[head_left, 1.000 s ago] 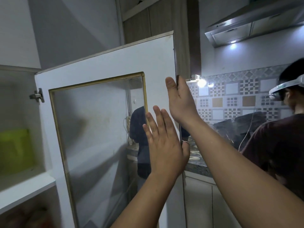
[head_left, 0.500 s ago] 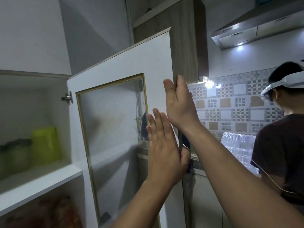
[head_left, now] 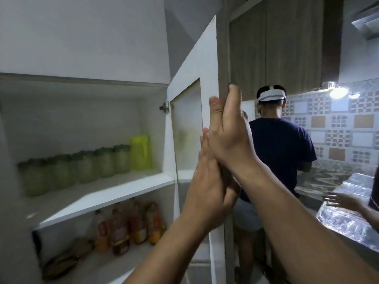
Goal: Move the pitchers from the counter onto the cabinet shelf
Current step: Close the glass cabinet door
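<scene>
Yellow pitcher (head_left: 140,153) upright on cabinet shelf (head_left: 114,189), right end of green-lidded jar row (head_left: 78,167). Right hand (head_left: 227,132) fingers clasp the door (head_left: 207,64) edge; left hand (head_left: 207,181) flat against it, fingers released.

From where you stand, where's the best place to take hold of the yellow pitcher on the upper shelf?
Grip the yellow pitcher around its upright body, below the lid, coming straight in from the open front of the upper shelf. The green-lidded jars crowd its left side and the cabinet wall sits close on its right, so side approaches look tight. No handle is discernible.
</scene>
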